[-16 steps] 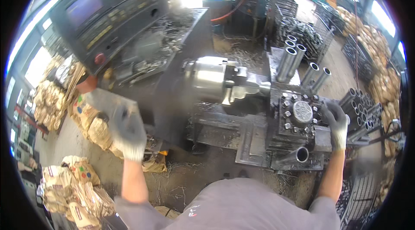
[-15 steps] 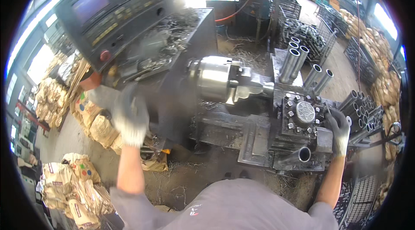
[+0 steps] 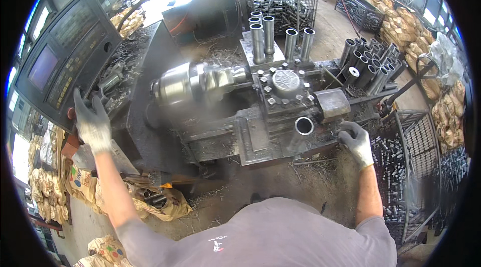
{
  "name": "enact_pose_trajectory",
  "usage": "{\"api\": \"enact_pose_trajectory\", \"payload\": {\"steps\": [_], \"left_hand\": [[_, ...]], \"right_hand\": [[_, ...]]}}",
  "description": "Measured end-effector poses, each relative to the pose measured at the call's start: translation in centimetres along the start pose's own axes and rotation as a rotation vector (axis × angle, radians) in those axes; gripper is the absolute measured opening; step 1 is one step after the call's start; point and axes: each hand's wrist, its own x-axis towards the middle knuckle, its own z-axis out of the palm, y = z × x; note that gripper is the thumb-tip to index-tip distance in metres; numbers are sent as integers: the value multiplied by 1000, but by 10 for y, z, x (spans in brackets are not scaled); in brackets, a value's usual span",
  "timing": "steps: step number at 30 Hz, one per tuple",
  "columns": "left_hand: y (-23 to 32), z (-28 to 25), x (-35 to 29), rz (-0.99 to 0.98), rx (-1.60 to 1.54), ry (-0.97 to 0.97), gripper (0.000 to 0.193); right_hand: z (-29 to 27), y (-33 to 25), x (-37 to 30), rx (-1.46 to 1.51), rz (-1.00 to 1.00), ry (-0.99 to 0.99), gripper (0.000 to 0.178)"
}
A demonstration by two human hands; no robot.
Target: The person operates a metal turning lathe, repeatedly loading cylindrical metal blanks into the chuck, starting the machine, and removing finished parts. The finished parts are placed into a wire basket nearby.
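My left hand (image 3: 92, 121), in a grey-and-white work glove, reaches up beside the lower edge of the dark control panel (image 3: 62, 61). Its fingers are stretched out, close to a red knob (image 3: 71, 113). My right hand (image 3: 357, 141), gloved alike, is closed at the front right of the lathe carriage; whatever its curled fingers hold is hidden. Left of it, a short metal tube (image 3: 299, 139) leans on the carriage. Behind that sits the square tool post (image 3: 283, 91) with bolts around a round cap. The shiny chuck (image 3: 175, 85) is at the left, its jaws towards the tool post.
Several metal tubes (image 3: 257, 44) stand behind the tool post, and a bundle of tubes (image 3: 368, 61) is at its right. A long lever (image 3: 408, 84) juts out there. Wire-mesh baskets (image 3: 418, 139) of small parts stand at right. Filled sacks (image 3: 165, 204) lie below the machine.
The view has swung left. My left hand has moved up to the control panel. My right hand has left the tool post's side and come down to the carriage's front.
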Motion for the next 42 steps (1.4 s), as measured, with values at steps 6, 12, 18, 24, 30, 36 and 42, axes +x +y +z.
{"api": "enact_pose_trajectory", "payload": {"steps": [6, 12, 18, 24, 30, 36, 42], "left_hand": [[210, -151, -166, -391, -659, -481, 19], [275, -248, -374, -1122, -601, -1222, 30], [295, -334, -403, -1121, -415, -1098, 31], [308, -482, -481, -1443, -267, -863, 35], [372, -667, -563, -1880, 146, -454, 36], [472, -776, -576, -2208, 596, 76, 40], [679, -767, -715, -2040, 854, 1737, 44]], "right_hand": [[12, 26, 1, 11, 111, -194, 44], [58, 8, 25, -121, -225, -469, 78], [135, -15, 14, -413, -447, -532, 60], [213, -80, -128, -71, -1118, -770, 52], [281, -119, -354, 270, -1270, -1420, 44], [279, -75, -581, 326, -1458, -2115, 49], [205, -86, -796, 493, -1568, -2730, 47]]}}
